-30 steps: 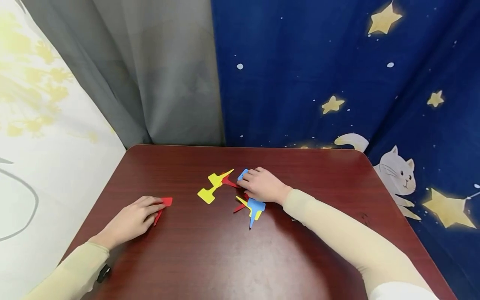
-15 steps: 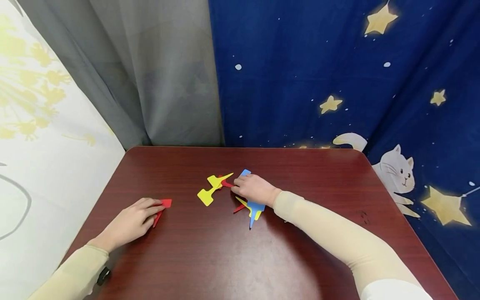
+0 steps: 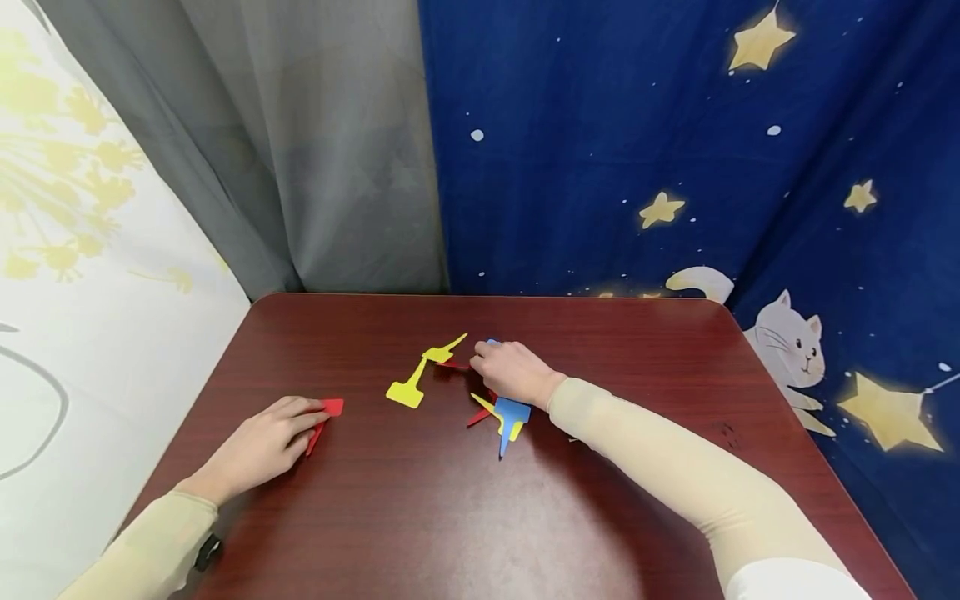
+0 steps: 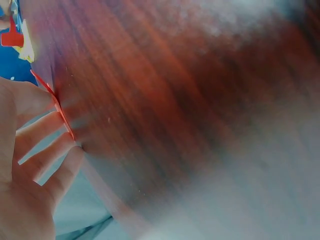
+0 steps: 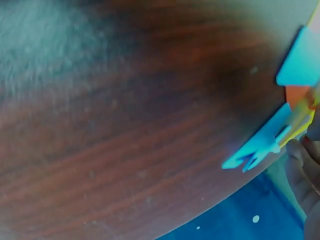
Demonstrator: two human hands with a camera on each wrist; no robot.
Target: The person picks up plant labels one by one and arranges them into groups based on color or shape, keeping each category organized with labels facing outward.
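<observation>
My left hand rests its straight fingers on red T-shaped plant labels at the table's left. In the left wrist view, the fingertips touch a red edge. Farther right, my right hand pinches a red plant label, whose broad head shows in the left wrist view. That label lies against two yellow labels that touch each other. Below the right hand sit a blue label, a yellow label and a red tip. Another blue label is partly covered by the hand.
The dark red-brown wooden table has rounded far corners. Grey and blue star-patterned curtains hang behind its far edge. A white printed cloth hangs at the left. A black object sits at the left sleeve.
The right hand has moved slightly left and then lifted at the red label. The yellow labels have tilted and shifted, the nearer one to the left. My left hand keeps its place.
</observation>
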